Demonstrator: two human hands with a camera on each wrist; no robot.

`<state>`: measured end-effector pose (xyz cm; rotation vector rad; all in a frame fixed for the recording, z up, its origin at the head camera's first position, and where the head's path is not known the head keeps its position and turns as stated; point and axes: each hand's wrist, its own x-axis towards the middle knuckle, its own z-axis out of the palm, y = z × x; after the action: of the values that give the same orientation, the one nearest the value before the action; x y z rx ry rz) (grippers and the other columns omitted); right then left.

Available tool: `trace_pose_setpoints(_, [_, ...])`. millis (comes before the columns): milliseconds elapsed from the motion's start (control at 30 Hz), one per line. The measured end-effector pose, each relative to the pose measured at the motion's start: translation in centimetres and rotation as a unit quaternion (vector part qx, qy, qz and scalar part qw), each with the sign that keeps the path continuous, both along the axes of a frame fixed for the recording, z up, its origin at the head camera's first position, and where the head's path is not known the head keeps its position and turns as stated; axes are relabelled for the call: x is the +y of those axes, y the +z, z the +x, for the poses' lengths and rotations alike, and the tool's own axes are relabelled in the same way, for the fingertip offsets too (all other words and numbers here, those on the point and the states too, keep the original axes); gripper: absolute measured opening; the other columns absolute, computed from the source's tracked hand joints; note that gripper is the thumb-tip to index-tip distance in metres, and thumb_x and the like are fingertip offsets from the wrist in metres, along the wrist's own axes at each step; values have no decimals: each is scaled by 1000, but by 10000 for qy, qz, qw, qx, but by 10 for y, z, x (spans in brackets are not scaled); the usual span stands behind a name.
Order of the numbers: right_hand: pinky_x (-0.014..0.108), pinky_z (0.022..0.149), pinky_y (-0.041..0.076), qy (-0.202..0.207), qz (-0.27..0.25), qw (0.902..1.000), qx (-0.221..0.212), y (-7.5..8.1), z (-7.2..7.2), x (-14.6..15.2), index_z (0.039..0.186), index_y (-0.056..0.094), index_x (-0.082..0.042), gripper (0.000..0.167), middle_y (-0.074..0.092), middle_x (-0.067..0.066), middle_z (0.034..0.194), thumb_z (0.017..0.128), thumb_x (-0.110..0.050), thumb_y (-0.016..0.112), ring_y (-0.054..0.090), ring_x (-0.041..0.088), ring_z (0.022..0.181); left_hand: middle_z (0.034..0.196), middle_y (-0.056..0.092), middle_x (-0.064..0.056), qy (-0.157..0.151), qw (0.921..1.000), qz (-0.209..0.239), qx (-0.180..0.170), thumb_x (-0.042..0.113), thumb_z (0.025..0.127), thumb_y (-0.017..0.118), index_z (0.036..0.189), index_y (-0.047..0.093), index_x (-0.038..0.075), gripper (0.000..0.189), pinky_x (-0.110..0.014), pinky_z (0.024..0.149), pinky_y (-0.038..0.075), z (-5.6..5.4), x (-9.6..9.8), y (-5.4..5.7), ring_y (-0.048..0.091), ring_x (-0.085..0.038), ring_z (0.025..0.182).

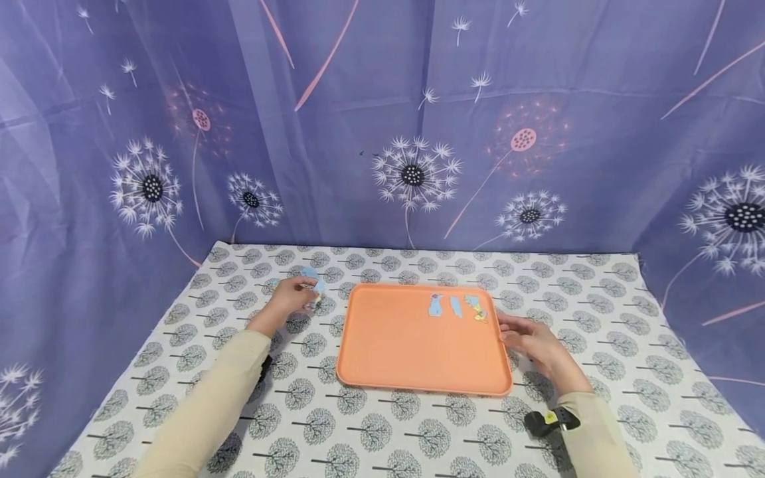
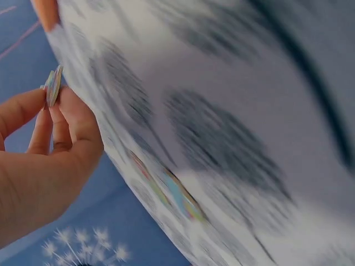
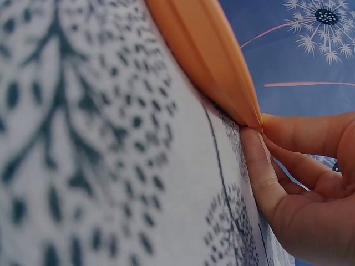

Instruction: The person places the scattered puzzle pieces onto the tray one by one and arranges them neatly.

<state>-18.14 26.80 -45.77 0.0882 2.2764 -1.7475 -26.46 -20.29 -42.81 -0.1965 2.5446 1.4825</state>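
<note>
My left hand (image 1: 287, 299) is left of the orange tray (image 1: 418, 358). Thumb and fingers pinch thin flat cutout pieces (image 2: 53, 87), seen edge-on in the left wrist view; they look like jigsaw pieces. Other coloured pieces (image 2: 182, 195) lie on the cloth below that hand. My right hand (image 1: 540, 345) holds the tray's right rim (image 3: 244, 105) between thumb and fingers. On the tray, near its far right corner, lie a blue piece (image 1: 435, 306), a narrow blue piece (image 1: 456, 306) and a blue-and-yellow piece (image 1: 477, 309). What is printed on them is too small to read.
A white cloth (image 1: 382, 431) with a grey tree print covers the table. Purple-blue curtains (image 1: 335, 153) with dandelion patterns stand behind it and along both sides. A dark wrist strap (image 1: 552, 421) sits on the right sleeve.
</note>
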Motion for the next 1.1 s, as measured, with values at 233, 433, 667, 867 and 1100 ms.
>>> trace_pose_setpoints(233, [32, 94, 53, 68, -5, 10000, 8, 0, 0, -1, 145, 35, 4, 61, 54, 22, 127, 92, -8, 61, 60, 15, 101, 97, 62, -9, 90, 9966, 804, -182, 8, 92, 65, 129, 56, 2, 39, -36, 84, 57, -6, 37, 7, 59, -17, 80])
trace_pose_setpoints(433, [36, 96, 52, 53, 38, 10000, 10, 0, 0, 0, 145, 35, 3, 61, 54, 23, 127, 91, -8, 62, 60, 15, 101, 92, 63, -9, 32, 9913, 1285, -291, 3, 89, 66, 123, 60, 1, 35, -35, 79, 59, -13, 68, 10, 59, -15, 73])
trace_pose_setpoints(667, [35, 96, 52, 38, 76, 10000, 26, -1, 0, 1, 145, 35, 4, 61, 53, 23, 128, 92, -9, 62, 60, 13, 100, 85, 67, -11, -79, 9890, 1460, -243, -3, 84, 68, 116, 62, -3, 33, -25, 62, 59, -19, 104, 12, 61, -14, 65])
trace_pose_setpoints(867, [34, 96, 52, 38, 82, 10000, 39, -1, 0, 1, 145, 35, 4, 61, 53, 23, 128, 92, -9, 61, 60, 13, 100, 81, 67, -13, -253, 9873, 1564, -132, -5, 84, 66, 113, 60, -8, 30, -23, 57, 58, -20, 126, 10, 62, -15, 62])
trace_pose_setpoints(1100, [36, 98, 51, 138, 41, 9999, 63, -2, 0, 3, 146, 34, 4, 61, 53, 23, 127, 92, -8, 61, 59, 13, 101, 82, 67, -10, -276, 9860, 1628, -244, -4, 84, 60, 113, 59, -9, 29, -24, 57, 58, -18, 147, 7, 58, -14, 62])
